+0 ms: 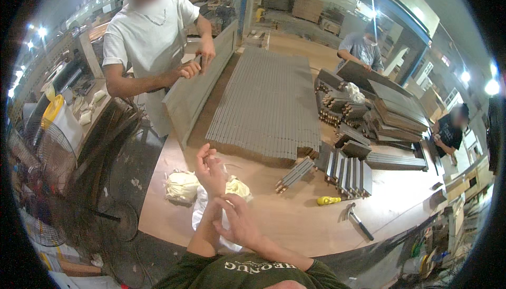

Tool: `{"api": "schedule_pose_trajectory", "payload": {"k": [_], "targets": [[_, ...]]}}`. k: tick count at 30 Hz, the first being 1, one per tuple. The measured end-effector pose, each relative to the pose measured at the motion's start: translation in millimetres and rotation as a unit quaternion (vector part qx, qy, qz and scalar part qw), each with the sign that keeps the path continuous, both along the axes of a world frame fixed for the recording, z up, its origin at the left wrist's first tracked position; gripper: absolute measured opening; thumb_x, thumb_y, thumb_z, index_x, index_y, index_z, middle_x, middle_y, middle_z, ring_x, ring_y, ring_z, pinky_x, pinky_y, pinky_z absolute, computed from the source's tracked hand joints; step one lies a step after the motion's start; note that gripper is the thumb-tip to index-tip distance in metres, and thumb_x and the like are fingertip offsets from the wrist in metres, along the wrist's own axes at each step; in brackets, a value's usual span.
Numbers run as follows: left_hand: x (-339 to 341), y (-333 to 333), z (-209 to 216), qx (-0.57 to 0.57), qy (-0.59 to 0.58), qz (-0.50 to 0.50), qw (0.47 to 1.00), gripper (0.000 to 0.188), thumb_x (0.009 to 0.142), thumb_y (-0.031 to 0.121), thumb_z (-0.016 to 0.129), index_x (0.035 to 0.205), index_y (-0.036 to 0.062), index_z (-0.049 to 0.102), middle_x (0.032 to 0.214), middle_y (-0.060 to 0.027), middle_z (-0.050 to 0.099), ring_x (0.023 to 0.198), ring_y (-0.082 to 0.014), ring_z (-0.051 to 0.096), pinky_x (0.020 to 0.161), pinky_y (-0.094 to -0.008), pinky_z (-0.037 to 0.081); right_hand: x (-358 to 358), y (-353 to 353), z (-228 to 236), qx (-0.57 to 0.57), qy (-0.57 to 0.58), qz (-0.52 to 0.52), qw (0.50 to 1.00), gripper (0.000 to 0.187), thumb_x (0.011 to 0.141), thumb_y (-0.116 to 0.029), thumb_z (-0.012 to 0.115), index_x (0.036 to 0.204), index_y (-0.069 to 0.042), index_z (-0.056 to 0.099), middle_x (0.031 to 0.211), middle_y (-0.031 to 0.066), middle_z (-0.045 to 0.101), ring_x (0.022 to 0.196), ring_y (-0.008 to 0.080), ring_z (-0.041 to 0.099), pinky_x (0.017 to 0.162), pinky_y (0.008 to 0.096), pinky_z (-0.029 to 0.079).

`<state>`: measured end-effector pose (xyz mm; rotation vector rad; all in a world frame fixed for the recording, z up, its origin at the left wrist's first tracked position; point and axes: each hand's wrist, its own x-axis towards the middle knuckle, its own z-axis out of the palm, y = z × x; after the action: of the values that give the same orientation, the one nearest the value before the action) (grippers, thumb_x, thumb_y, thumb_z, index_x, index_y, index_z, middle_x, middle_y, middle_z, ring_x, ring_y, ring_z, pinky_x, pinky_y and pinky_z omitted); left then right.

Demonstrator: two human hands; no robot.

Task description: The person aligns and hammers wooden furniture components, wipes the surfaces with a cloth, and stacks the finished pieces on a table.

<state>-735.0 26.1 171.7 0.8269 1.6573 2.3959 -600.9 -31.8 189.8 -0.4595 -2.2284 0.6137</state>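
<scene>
My left hand [210, 173] is raised over the near edge of the table, palm turned up, with its fingers loosely bent and nothing in them. My right hand [238, 216] reaches across to my left forearm; its fingertips and thumb touch the skin near the wrist, spread apart from each other. Under and beside my arms lie a pale yellow cloth bundle [182, 186] and a white plastic bag [199, 210]. Beyond my hands, long grey strips [266, 104] lie side by side in a wide block.
A yellow-handled tool [329, 200] and a hammer [359, 222] lie on the right. Short grey pieces [348, 175] are stacked nearby. Across the left side, a person [150, 41] holds a long grey panel [205, 86] on edge. Two more people work farther right. A fan [45, 157] stands left.
</scene>
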Motion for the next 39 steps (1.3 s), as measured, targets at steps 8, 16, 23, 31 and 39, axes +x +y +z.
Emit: {"api": "schedule_pose_trajectory", "payload": {"k": [8,16,23,31,39], "targets": [[-1.7,7.2,-2.4,-0.019,0.018,0.03,0.999,0.03,0.089,0.004,0.045,0.117,0.002,0.055,0.099,-0.01,0.06,0.086,-0.0157,0.056,0.074,-0.0278,0.048,10.0,0.0,-9.5,-0.088,-0.086,0.127,0.984,0.04,0.08,-0.014,0.062,0.118,-0.006,0.051,0.114,0.0166,0.054,0.108,0.0363,0.051,0.092,0.0444,0.042],[0.2,15.5,-19.0,-0.028,0.055,0.032,0.998,0.028,0.092,0.015,0.047,0.116,0.0024,0.056,0.103,-0.0118,0.062,0.09,-0.0217,0.061,0.08,-0.0342,0.047,5.0,4.7,3.1,-0.055,-0.078,0.014,0.995,0.051,0.074,-0.017,0.069,0.12,-0.007,0.051,0.12,0.0193,0.049,0.109,0.0372,0.049,0.093,0.0436,0.042],[11.3,24.0,-11.0,-0.064,0.085,0.054,0.993,0.027,0.086,0.003,0.047,0.112,0.0045,0.058,0.099,-0.013,0.063,0.089,-0.0245,0.064,0.077,-0.0342,0.049,12.4,3.3,-20.3,-0.031,-0.068,0.053,0.996,0.05,0.071,-0.011,0.07,0.117,-0.005,0.052,0.114,0.0188,0.053,0.108,0.0375,0.049,0.092,0.0442,0.042],[10.3,25.5,-18.8,-0.109,0.128,0.081,0.982,0.025,0.089,0.007,0.049,0.112,0.0049,0.057,0.097,-0.0124,0.064,0.086,-0.0244,0.063,0.077,-0.0346,0.049,9.9,4.4,-0.9,-0.064,-0.062,-0.018,0.996,0.051,0.072,-0.013,0.069,0.118,-0.005,0.051,0.117,0.0218,0.052,0.112,0.0379,0.048,0.094,0.0459,0.042],[11.7,29.4,-29.5,-0.094,0.118,0.049,0.987,0.03,0.085,0.004,0.05,0.114,0.005,0.056,0.103,-0.0112,0.063,0.088,-0.0217,0.063,0.076,-0.0328,0.049,7.5,4.8,-15.8,-0.05,-0.057,-0.012,0.997,0.048,0.071,-0.012,0.07,0.115,-0.003,0.052,0.115,0.022,0.051,0.108,0.0388,0.048,0.09,0.0451,0.045]]}}
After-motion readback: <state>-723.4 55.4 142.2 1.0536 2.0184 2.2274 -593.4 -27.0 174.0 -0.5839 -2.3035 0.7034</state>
